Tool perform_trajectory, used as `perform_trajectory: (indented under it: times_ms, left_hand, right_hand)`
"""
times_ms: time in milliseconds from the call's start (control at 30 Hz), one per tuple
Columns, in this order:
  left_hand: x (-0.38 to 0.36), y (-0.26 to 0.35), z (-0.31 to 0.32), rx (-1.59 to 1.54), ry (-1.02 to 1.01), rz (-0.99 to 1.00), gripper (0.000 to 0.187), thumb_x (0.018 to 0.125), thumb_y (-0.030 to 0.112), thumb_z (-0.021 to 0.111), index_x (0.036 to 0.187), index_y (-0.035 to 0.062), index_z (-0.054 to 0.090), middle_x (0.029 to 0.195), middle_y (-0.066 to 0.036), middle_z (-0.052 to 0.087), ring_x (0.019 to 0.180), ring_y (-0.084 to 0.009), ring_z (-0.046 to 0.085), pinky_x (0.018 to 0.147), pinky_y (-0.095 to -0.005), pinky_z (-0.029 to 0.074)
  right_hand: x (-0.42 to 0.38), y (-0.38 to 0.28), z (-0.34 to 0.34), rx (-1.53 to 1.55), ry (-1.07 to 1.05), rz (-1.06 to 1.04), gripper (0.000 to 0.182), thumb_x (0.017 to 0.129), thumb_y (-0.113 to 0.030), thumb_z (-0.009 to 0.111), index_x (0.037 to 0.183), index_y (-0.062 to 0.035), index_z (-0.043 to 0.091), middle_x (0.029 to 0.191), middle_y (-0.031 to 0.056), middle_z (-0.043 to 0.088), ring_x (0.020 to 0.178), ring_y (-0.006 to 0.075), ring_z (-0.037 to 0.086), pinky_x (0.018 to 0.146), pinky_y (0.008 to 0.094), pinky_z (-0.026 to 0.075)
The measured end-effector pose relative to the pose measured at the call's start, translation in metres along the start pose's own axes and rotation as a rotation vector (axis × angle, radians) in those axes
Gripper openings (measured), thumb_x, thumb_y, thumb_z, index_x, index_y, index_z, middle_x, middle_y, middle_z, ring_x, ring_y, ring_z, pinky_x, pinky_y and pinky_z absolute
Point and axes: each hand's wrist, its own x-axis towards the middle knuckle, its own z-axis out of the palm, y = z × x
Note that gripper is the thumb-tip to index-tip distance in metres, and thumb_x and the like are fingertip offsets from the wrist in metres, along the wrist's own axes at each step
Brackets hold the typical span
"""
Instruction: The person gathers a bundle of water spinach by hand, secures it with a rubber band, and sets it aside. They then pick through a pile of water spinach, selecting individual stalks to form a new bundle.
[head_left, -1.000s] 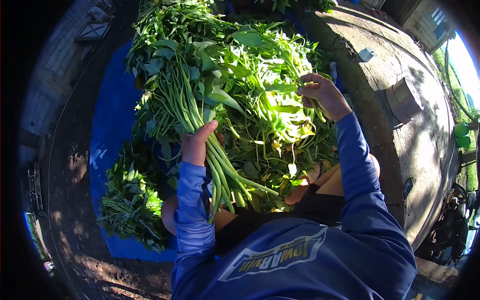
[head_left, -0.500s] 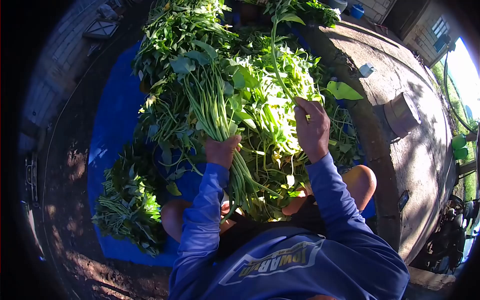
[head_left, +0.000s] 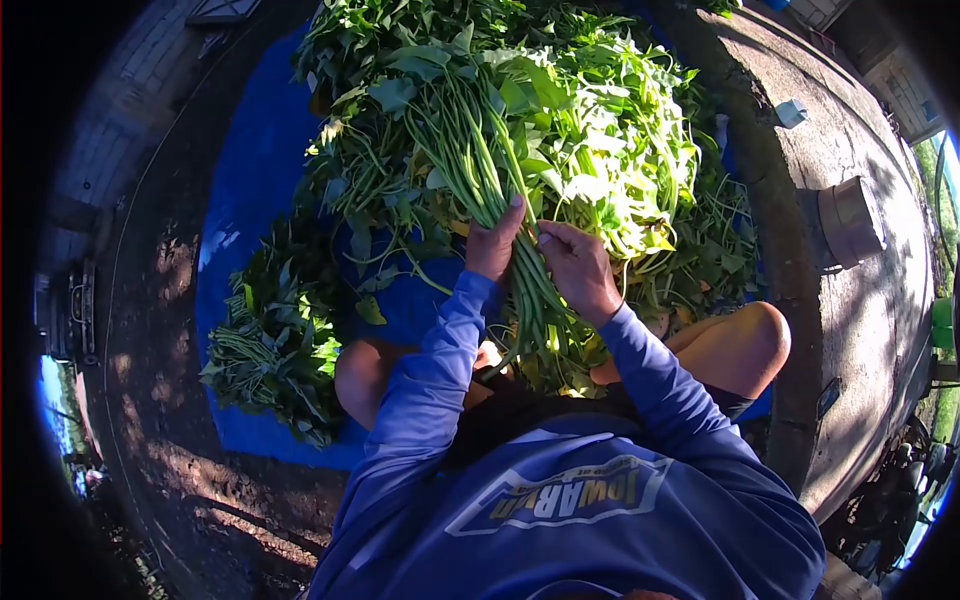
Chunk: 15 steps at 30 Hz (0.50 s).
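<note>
A blue sheet lies spread over dark ground. A large heap of greens lies across its far and middle parts, and a smaller pile lies near its left edge. Between them is a loose leaf, with bare blue showing around it.

Sunlit concrete ledge beside shaded dirt floor
</note>
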Motion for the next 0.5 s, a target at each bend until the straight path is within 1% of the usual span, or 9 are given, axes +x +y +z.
perform_trajectory:
  times_ms: [67,100,133,200,267,333,400,467,500]
  left_hand:
    - [0.003,-0.012,0.008,0.024,0.038,0.163,0.028,0.090,0.014,0.082,0.111,0.0042,0.068,0.092,-0.005,0.070,0.071,-0.0154,0.068,0.063,-0.0326,0.058]
    - [0.002,-0.016,0.002,0.000,0.043,0.073,0.027,0.088,0.008,0.082,0.111,0.0032,0.068,0.087,-0.005,0.071,0.067,-0.0157,0.069,0.060,-0.0326,0.058]
    - [0.000,-0.010,-0.001,0.030,0.052,0.015,0.027,0.087,0.008,0.082,0.110,0.0029,0.069,0.086,-0.006,0.071,0.066,-0.0160,0.069,0.059,-0.0325,0.058]
    - [0.008,0.011,-0.015,0.093,0.060,-0.082,0.026,0.085,0.008,0.081,0.107,0.0023,0.070,0.084,-0.006,0.071,0.064,-0.0166,0.069,0.058,-0.0323,0.059]
    - [0.003,0.043,-0.018,0.103,0.055,-0.042,0.025,0.082,0.013,0.081,0.101,0.0009,0.070,0.084,-0.007,0.071,0.065,-0.0173,0.070,0.058,-0.0321,0.059]
    - [0.000,0.067,-0.020,0.091,0.096,0.000,0.030,0.081,0.017,0.080,0.103,-0.0004,0.069,0.081,-0.009,0.070,0.064,-0.0188,0.069,0.056,-0.0327,0.059]
    - [-0.010,0.086,-0.013,0.040,0.074,0.019,0.030,0.082,0.018,0.078,0.103,-0.0014,0.069,0.081,-0.011,0.069,0.063,-0.0202,0.069,0.056,-0.0339,0.059]
    - [-0.012,0.092,-0.014,0.076,0.054,0.033,0.031,0.084,0.022,0.076,0.101,-0.0023,0.068,0.079,-0.011,0.068,0.063,-0.0205,0.068,0.055,-0.0343,0.059]
    - [-0.013,0.095,-0.013,0.101,0.052,0.026,0.030,0.084,0.022,0.076,0.101,-0.0017,0.067,0.079,-0.011,0.068,0.063,-0.0207,0.068,0.056,-0.0341,0.059]
  right_hand:
    - [-0.007,0.002,0.014,-0.279,0.082,-0.256,0.028,0.099,-0.013,0.064,0.123,-0.0003,0.070,0.094,0.0125,0.071,0.083,0.0226,0.069,0.076,0.0346,0.053]
    - [-0.010,0.005,0.015,-0.281,0.056,-0.306,0.026,0.097,-0.012,0.065,0.120,-0.0015,0.070,0.094,0.0166,0.066,0.086,0.0291,0.068,0.079,0.0389,0.052]
    - [-0.013,-0.002,0.013,-0.285,0.010,-0.320,0.028,0.099,-0.011,0.064,0.124,-0.0006,0.070,0.098,0.0120,0.069,0.087,0.0238,0.069,0.080,0.0356,0.054]
    - [-0.011,-0.004,-0.006,0.311,-0.150,-0.079,0.030,0.101,-0.009,0.063,0.130,-0.0003,0.068,0.105,0.0066,0.072,0.090,0.0166,0.068,0.082,0.0308,0.054]
    - [-0.002,-0.007,-0.045,0.278,0.096,-0.239,0.033,0.102,-0.006,0.062,0.134,-0.0014,0.067,0.111,0.0021,0.071,0.094,0.0098,0.066,0.086,0.0263,0.054]
    - [0.005,0.000,-0.083,0.110,0.163,-0.195,0.029,0.101,-0.006,0.064,0.130,-0.0019,0.069,0.110,0.0019,0.072,0.096,0.0075,0.065,0.088,0.0253,0.053]
    - [-0.005,-0.015,-0.098,0.096,0.085,-0.120,0.025,0.100,-0.006,0.066,0.124,-0.0015,0.072,0.108,0.0014,0.073,0.096,0.0066,0.064,0.088,0.0253,0.052]
    - [-0.016,-0.029,-0.088,0.172,-0.045,-0.220,0.024,0.098,-0.005,0.067,0.121,0.0003,0.072,0.114,0.0046,0.073,0.101,0.0092,0.065,0.090,0.0258,0.052]
    - [-0.029,-0.042,-0.083,0.040,-0.087,-0.327,0.027,0.095,-0.002,0.067,0.122,-0.0009,0.072,0.117,0.0063,0.072,0.102,0.0129,0.066,0.091,0.0276,0.052]
